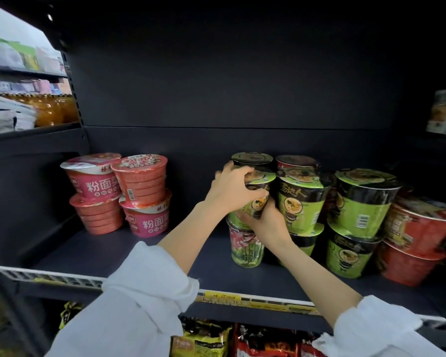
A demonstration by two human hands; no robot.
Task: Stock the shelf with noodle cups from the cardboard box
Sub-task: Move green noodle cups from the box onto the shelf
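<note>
Four pink cups point(119, 194) left on shelf point(144, 256). Left hand point(232, 189), right hand point(265, 222): both grips curled round one glossy tapered green cup point(258, 191).

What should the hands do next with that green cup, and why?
Probably settle the green noodle cup squarely onto the cup below, then let go. Both the left hand and right hand grip it, and it looks tilted on that stack.
</note>
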